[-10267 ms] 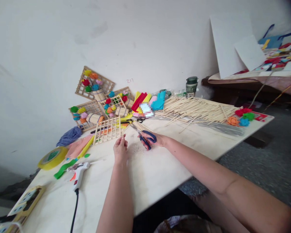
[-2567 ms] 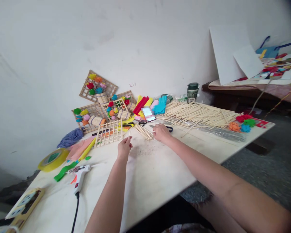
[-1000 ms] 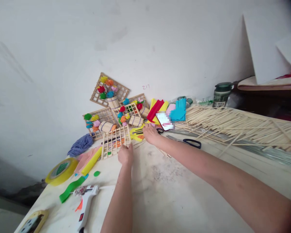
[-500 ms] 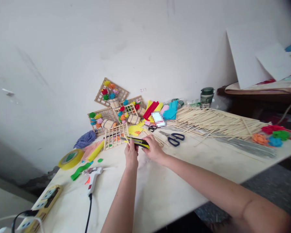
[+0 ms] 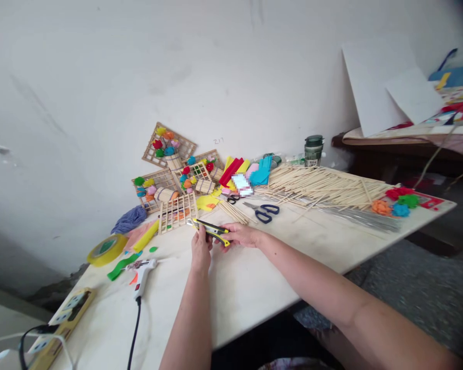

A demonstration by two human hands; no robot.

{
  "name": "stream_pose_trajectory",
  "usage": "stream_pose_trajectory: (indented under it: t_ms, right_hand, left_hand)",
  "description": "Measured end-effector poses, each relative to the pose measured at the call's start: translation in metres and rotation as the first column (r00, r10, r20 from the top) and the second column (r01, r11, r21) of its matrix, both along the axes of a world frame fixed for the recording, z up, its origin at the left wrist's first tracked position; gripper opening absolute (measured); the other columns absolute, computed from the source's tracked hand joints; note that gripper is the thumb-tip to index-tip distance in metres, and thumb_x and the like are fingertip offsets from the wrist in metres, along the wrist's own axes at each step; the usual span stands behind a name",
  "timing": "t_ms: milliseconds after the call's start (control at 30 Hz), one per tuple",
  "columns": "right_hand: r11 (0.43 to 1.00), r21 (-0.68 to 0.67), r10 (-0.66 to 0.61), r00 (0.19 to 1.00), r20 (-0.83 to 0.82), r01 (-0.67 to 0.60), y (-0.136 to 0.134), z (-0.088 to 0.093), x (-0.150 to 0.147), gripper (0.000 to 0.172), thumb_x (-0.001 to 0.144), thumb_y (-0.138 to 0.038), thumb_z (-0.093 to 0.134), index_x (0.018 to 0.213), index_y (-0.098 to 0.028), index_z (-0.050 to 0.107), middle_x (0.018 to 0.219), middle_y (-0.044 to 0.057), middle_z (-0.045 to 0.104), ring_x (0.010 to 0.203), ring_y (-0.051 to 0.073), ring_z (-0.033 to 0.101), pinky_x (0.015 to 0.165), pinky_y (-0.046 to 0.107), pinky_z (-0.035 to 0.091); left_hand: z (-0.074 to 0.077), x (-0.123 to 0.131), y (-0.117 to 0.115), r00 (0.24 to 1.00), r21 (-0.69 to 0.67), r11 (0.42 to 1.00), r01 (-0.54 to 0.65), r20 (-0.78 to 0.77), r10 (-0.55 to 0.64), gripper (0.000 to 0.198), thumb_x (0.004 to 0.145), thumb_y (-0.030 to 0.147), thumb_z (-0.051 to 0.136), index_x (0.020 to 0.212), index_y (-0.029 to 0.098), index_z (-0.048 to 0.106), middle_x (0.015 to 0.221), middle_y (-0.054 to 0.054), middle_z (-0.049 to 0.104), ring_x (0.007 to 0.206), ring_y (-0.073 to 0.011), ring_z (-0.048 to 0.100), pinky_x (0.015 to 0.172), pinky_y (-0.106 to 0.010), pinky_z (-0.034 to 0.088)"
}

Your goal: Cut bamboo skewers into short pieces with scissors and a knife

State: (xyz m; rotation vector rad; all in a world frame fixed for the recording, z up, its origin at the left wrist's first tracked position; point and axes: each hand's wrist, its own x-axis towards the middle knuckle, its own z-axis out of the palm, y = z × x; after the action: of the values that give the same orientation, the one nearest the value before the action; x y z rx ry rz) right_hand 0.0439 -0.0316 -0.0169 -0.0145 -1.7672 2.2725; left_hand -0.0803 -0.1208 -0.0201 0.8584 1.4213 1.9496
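My right hand (image 5: 242,235) grips a yellow and black utility knife (image 5: 210,228) over the pale table (image 5: 254,277). My left hand (image 5: 201,245) is pinched on a thin wooden stick that reaches up to the knife's tip. Just beyond both hands lies a small wooden lattice frame (image 5: 177,211). Blue-handled scissors (image 5: 263,210) rest on the table to the right of the hands. A short bundle of cut sticks (image 5: 235,211) lies between the lattice and the scissors.
A white glue gun (image 5: 141,269) with a black cord lies at left, near green strips, yellow tape (image 5: 103,248) and a power strip (image 5: 59,329). Finished flower frames (image 5: 165,154) lean on the wall. A long stick pile (image 5: 324,182), wires, paper flowers (image 5: 397,199) and a green jar (image 5: 313,149) lie at right.
My right hand put the scissors down on the table, reached to the back and took up the utility knife. It brought the knife to the stick in my left hand.
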Motion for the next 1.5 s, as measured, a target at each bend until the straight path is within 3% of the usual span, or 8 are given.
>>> stream_pose_trajectory:
  t_ms: [167,533,933,1167,1367,1500]
  right_hand:
    - [0.994,0.021,-0.110,0.994,0.018,0.109,-0.002,-0.001,-0.003,0.029,0.072,-0.033,0.061,0.091,-0.012,0.055,0.073,0.003,0.062,0.060,0.014,0.060,0.059,0.030,0.051]
    - [0.969,0.020,-0.248,0.966,0.080,0.247,-0.011,-0.003,-0.007,0.026,0.070,-0.034,0.061,0.083,-0.014,0.053,0.060,0.001,0.062,0.047,0.013,0.058,0.046,0.026,0.050]
    - [0.969,0.045,-0.248,0.965,0.087,0.245,-0.006,-0.006,-0.005,0.030,0.069,-0.040,0.060,0.079,-0.016,0.046,0.054,-0.002,0.059,0.039,0.011,0.053,0.036,0.023,0.044]
    - [0.948,0.068,-0.317,0.943,0.097,0.312,-0.011,-0.005,-0.007,0.028,0.071,-0.041,0.058,0.076,-0.018,0.044,0.046,-0.005,0.053,0.034,0.009,0.046,0.030,0.019,0.038]
    - [0.980,0.010,-0.198,0.974,0.112,0.198,-0.011,-0.003,-0.003,0.023,0.067,-0.031,0.059,0.079,-0.017,0.046,0.063,0.001,0.062,0.045,0.013,0.056,0.039,0.023,0.045]
    - [0.979,0.035,-0.203,0.969,0.141,0.200,-0.008,-0.002,-0.001,0.019,0.070,-0.032,0.054,0.082,-0.017,0.048,0.056,-0.002,0.058,0.038,0.010,0.050,0.035,0.021,0.041]
  left_hand:
    - [0.001,0.001,0.000,1.000,-0.015,1.000,0.011,-0.018,-0.011,0.041,0.071,0.056,0.049,0.061,0.019,0.035,0.046,0.008,0.031,0.037,-0.0028,0.021,0.037,-0.018,0.013]
    - [0.003,0.006,-0.003,0.995,-0.048,0.999,0.003,-0.096,-0.008,0.042,0.071,0.057,0.048,0.060,0.019,0.035,0.046,0.008,0.030,0.037,-0.0034,0.021,0.037,-0.020,0.013]
    - [-0.002,0.008,-0.001,0.988,-0.061,0.994,0.094,-0.119,-0.101,0.043,0.073,0.057,0.045,0.057,0.018,0.036,0.045,0.008,0.027,0.038,-0.0031,0.018,0.038,-0.020,0.013]
    - [-0.002,0.007,-0.001,0.985,-0.102,0.988,0.117,-0.119,-0.128,0.043,0.073,0.058,0.044,0.059,0.018,0.038,0.045,0.008,0.030,0.036,-0.0028,0.018,0.037,-0.019,0.013]
    - [-0.001,0.009,-0.001,0.964,-0.169,0.961,0.218,-0.114,-0.239,0.044,0.071,0.059,0.047,0.056,0.018,0.038,0.042,0.007,0.033,0.036,-0.0046,0.031,0.037,-0.019,0.018]
    - [0.000,0.013,-0.003,0.952,-0.170,0.958,0.231,-0.162,-0.259,0.042,0.070,0.057,0.049,0.061,0.017,0.044,0.045,0.006,0.038,0.038,-0.0036,0.030,0.038,-0.018,0.017]
